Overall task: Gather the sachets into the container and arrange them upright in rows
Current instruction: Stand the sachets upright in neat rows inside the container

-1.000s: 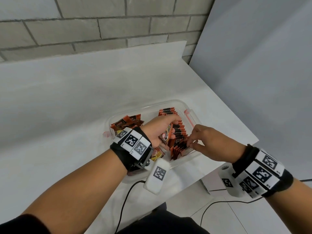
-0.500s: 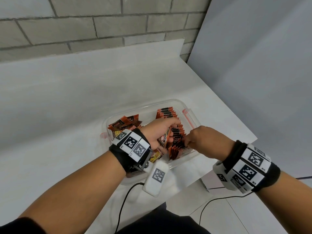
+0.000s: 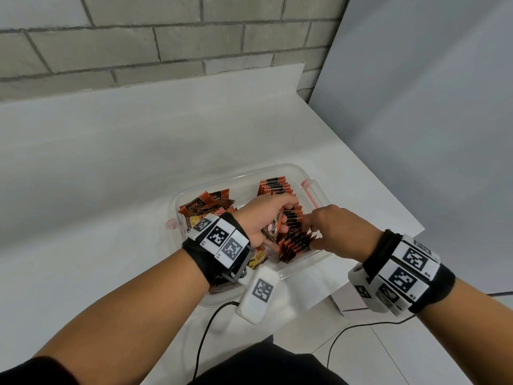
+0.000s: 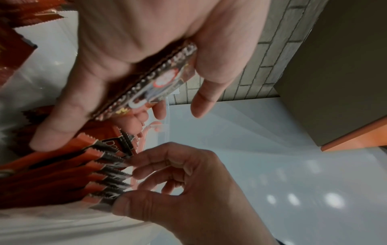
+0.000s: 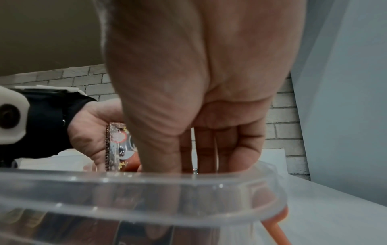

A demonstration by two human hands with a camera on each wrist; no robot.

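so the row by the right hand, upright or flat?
Upright: the row of sachets stands on edge in the container, top seams showing.

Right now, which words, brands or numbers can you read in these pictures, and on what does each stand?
"D2X": on a loose orange sachet at the container's left end.
Print on the sachets held by the left hand: blurred, unreadable.
Wristband markers: black-and-white code patterns; small characters beside them too small to read.

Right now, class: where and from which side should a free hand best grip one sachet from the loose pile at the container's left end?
Probably pinch the raised crimped top edge of the uppermost loose sachet, coming from above: it lies tilted atop the pile, and the container walls block the sides.
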